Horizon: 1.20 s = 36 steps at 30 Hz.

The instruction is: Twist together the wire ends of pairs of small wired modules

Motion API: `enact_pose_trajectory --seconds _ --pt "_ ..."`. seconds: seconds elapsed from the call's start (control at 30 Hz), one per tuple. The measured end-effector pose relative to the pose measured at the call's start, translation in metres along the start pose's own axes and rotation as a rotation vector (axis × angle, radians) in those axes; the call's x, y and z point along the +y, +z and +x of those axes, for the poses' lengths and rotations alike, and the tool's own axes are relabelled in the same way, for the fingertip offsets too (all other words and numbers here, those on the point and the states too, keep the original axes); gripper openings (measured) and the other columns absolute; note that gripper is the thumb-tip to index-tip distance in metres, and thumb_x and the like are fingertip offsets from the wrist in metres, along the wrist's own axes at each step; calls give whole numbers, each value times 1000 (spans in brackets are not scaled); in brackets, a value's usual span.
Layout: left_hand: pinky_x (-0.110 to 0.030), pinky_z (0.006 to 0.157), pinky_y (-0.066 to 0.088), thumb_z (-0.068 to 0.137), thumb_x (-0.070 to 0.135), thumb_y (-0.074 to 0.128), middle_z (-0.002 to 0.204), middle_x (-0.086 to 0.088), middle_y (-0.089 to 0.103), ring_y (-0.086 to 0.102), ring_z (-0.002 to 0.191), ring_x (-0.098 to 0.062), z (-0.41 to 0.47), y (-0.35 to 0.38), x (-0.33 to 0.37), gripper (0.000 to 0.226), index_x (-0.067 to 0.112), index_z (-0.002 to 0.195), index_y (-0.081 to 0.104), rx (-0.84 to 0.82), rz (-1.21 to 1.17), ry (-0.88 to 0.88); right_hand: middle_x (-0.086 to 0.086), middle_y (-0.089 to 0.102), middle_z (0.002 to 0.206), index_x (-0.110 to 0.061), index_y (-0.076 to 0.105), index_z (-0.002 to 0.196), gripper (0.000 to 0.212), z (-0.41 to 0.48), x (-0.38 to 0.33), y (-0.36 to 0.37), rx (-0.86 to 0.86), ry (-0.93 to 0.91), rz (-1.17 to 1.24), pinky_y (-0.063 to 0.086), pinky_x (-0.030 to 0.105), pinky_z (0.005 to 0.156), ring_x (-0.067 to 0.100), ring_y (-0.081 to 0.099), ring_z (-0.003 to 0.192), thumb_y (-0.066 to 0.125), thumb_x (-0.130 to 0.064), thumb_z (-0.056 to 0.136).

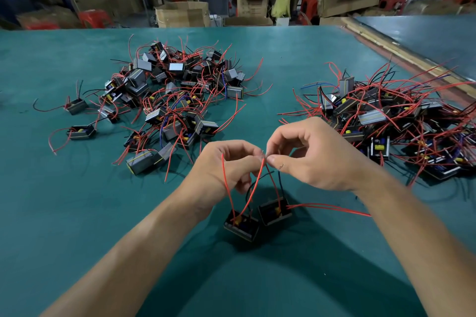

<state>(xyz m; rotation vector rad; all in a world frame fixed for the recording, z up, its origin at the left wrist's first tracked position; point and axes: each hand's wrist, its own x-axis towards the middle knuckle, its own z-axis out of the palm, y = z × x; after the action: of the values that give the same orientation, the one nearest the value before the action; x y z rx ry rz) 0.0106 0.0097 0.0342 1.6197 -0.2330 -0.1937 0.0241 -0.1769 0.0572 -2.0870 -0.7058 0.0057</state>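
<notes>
Two small black wired modules hang side by side just above the green table, the left module (241, 226) and the right module (274, 211). Red and black wires rise from both to my hands. My left hand (224, 166) pinches the red wire ends (263, 159) from the left. My right hand (311, 153) pinches the same wire ends from the right, thumb and forefinger meeting the left hand's fingertips. One loose red wire (329, 208) trails right from the right module.
A pile of loose modules with red wires (170, 92) lies at the centre left of the green table (77, 188). A second, tangled pile (391, 121) lies at the right. Cardboard boxes (183, 14), red stools and people fill the background.
</notes>
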Motion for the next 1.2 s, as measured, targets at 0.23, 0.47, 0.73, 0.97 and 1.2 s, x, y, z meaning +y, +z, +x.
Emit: enact_pose_trajectory --seconds 0.23,0.47,0.73,0.97,1.2 --pt "-15 43 39 90 3 63 60 0 60 45 45 -10 0 1 0 17 10 75 68 18 2 -21 -12 64 65 -21 67 74 22 0 0 1 26 5 13 47 23 58 1 55 59 66 -5 89" --pt "-16 49 40 88 8 66 64 -3 59 45 57 -13 0 -2 1 17 14 73 71 -55 -63 -33 -10 68 72 -19 69 81 9 0 -1 -2 29 -4 59 49 24 59 7 61 67 70 -10 84" --pt "-15 48 42 88 8 66 62 -1 61 46 51 -9 -1 -5 3 17 13 73 70 -119 -49 -81 -7 66 65 -17 70 73 9 -1 0 -3 1 -36 10 44 15 58 2 58 60 69 -12 81" --pt "-16 48 42 67 23 73 60 -1 61 47 52 -10 -1 -6 4 14 11 73 70 -148 -70 -118 3 71 76 -26 74 82 18 0 4 -2 15 -31 78 50 23 62 22 64 70 77 -8 83" --pt "-15 45 41 80 13 69 58 -1 61 46 51 -11 -3 -8 6 9 11 71 69 -211 -43 -180 4 75 80 -21 78 86 13 -1 3 -4 -68 -22 88 53 39 68 27 68 75 74 -8 85"
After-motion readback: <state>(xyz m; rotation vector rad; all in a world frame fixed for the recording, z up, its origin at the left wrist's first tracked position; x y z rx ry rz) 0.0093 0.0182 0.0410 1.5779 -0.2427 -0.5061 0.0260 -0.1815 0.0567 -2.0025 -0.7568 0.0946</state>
